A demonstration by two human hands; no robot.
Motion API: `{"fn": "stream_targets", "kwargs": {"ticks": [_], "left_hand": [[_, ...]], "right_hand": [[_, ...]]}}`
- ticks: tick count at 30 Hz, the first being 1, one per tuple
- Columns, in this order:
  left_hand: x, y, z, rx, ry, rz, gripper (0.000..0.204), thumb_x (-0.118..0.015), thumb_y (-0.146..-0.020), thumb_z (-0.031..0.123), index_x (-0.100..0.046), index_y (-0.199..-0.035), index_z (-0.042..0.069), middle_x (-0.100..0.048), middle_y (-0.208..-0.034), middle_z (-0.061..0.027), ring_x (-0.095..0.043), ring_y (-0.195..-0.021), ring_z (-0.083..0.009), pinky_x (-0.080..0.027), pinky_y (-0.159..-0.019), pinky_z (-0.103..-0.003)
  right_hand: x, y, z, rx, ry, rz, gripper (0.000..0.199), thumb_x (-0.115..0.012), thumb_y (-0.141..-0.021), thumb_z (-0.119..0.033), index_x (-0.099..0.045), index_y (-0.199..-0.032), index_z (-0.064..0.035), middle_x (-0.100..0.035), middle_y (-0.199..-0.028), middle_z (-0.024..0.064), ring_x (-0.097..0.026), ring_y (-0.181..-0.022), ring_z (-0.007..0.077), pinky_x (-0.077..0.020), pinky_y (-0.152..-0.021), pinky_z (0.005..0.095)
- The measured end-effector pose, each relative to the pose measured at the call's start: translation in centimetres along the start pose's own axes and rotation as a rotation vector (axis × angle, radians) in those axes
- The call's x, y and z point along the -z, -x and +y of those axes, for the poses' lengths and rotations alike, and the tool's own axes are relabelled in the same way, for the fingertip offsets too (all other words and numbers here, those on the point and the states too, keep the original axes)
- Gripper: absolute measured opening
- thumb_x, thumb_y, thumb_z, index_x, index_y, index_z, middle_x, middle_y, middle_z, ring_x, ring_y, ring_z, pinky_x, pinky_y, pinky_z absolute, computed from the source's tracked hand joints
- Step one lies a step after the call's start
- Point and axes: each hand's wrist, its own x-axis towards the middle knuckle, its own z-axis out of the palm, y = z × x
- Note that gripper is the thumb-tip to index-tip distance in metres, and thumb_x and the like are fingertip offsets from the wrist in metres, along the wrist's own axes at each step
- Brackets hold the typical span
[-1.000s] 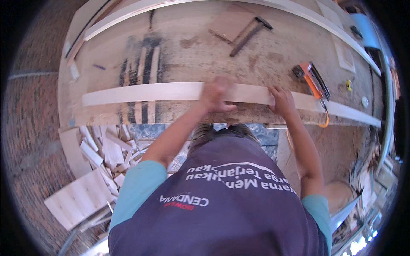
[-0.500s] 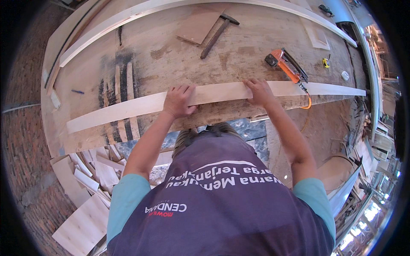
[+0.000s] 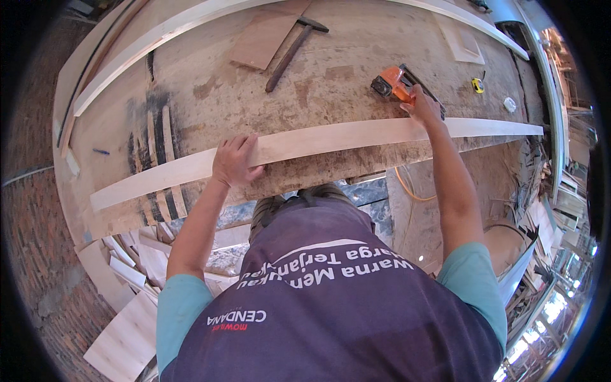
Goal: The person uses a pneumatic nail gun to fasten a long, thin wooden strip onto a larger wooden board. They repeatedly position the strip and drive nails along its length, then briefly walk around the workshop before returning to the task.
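Note:
A long pale wooden strip [image 3: 337, 135] lies along the near edge of the workbench, passing in front of me. My left hand [image 3: 234, 160] grips it left of the middle, fingers over the far edge and thumb by the near edge. On the bench just beyond the strip is an orange and black nail gun [image 3: 393, 77]. My right hand [image 3: 423, 108] is closed round its orange handle, and the wrist crosses over the strip. Part of the handle is hidden by the hand.
Farther back lie a hammer [image 3: 293, 54], a brown board [image 3: 267, 38] and another long strip [image 3: 172, 28]. At the right sit a yellow tape measure [image 3: 477, 85] and a small white item [image 3: 509, 104]. An orange hose [image 3: 410, 191] hangs below the edge; offcuts [image 3: 127, 270] pile at lower left.
My right hand has left the strip, moved right and taken hold of the nail gun. My left hand stays on the strip, a little farther left in view. The view has shifted slightly.

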Motion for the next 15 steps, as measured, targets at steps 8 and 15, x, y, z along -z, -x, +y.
{"fn": "stream_targets", "kwargs": {"ticks": [8, 15], "left_hand": [[-0.2, 0.0, -0.6, -0.051, 0.019, 0.076, 0.088, -0.089, -0.062, 0.035, -0.064, -0.143, 0.009, -0.068, -0.123, -0.0138, -0.064, -0.116, -0.0334, -0.048, -0.102, -0.047], [-0.5, 0.3, -0.6, -0.031, 0.004, 0.070, 0.086, -0.088, -0.064, 0.041, -0.065, -0.141, 0.011, -0.068, -0.119, -0.0099, -0.064, -0.115, -0.0291, -0.048, -0.101, -0.045]], "right_hand": [[2.1, 1.0, 1.8, 0.210, -0.427, 0.151, 0.064, -0.082, -0.093, -0.016, -0.050, -0.147, -0.0183, -0.071, -0.105, 0.0096, -0.069, -0.094, 0.0227, -0.0534, -0.081, 0.0387], [10.1, 12.4, -8.9, -0.161, -0.676, 0.141, 0.038, -0.078, -0.101, -0.031, -0.067, -0.126, -0.0061, -0.065, -0.081, 0.0008, -0.056, -0.061, 0.0114, -0.0477, -0.054, 0.0299]]}}
